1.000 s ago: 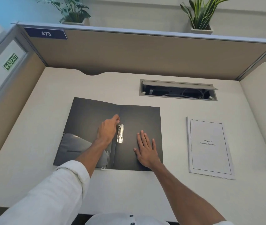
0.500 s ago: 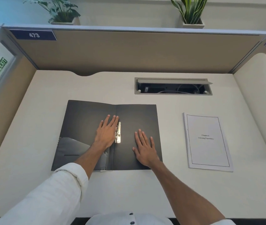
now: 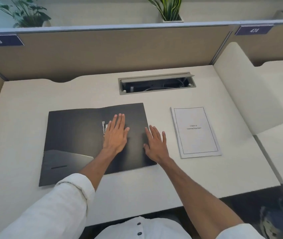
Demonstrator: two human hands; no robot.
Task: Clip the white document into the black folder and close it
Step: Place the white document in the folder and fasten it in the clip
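Black folder (image 3: 78,135) lies open, flat on desk (image 3: 25,104), both covers spread, apparently to expose metal clip (image 3: 104,127) at spine. Left hand (image 3: 115,133) rests palm-down on right cover just beside clip, fingers straight and together, gripping nothing; likely pinning cover flat. Right hand (image 3: 156,144) flat across folder's right edge, fingers spread, also empty, nearer to white document (image 3: 196,131). Document lies face-up on desk just right of folder, untouched, not yet clipped. Clip lever position too small to judge.
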